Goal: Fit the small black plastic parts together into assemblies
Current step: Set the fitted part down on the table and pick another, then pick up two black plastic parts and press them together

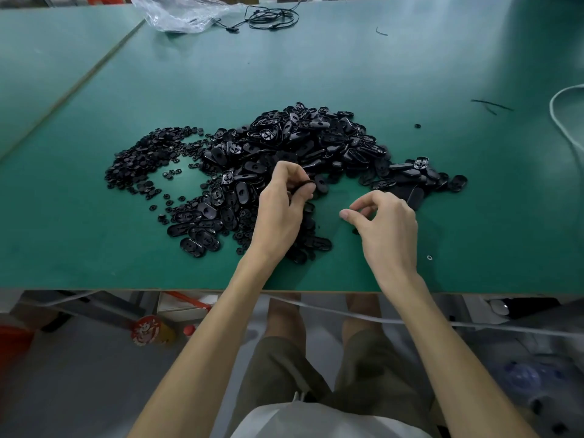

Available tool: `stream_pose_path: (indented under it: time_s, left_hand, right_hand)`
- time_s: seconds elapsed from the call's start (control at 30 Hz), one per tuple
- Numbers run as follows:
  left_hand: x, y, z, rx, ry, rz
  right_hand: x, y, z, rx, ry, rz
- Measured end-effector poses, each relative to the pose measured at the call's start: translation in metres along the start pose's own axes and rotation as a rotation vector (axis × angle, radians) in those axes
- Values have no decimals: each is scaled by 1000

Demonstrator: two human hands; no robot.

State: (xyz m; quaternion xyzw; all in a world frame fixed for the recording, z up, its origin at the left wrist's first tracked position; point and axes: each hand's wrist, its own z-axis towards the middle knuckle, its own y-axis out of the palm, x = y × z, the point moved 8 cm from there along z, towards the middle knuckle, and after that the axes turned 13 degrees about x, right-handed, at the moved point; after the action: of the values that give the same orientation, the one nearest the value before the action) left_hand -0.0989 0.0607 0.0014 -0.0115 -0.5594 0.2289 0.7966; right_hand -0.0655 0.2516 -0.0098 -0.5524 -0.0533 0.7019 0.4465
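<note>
Round bits (142, 159) left of the pile (316, 134), then pinching one black part (309, 184) in left hand (281, 200) at pile's near edge, right hand (387, 222) just right of it, fingers curled, cannot tell if holding anything; might drop the part into the pile if misaligned when pressing.

Olive shorts (286, 371), white top (319, 420)

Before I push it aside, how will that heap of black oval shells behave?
Probably scatters rather than slides whole: the oval shells lie loose, stacked unevenly. Each looks thin and hollow, so likely light; glossy faces may slip.
</note>
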Motion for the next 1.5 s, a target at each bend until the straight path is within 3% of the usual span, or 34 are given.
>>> stream_pose_path:
  time_s: [0.47,0.77,0.93,1.2,1.5]
  left_hand:
    - [-2,-6,1,41,-38,-112]
    - [0,-3,-1,-5,-43,-96]
    - [-1,-2,-3,0,-85,-139]
    - [-1,-2,-4,-15,-56,-144]
    - [0,6,-4,-89,-50,-168]
  right_hand:
    - [-26,8,-7,-107,-181,50]
    - [-22,11,-5,-121,-163,68]
    - [-12,3,-1,3,-138,-75]
    - [-7,8,-4,-49,-84,-68]
    - [-23,2,-8,-19,-167,-65]
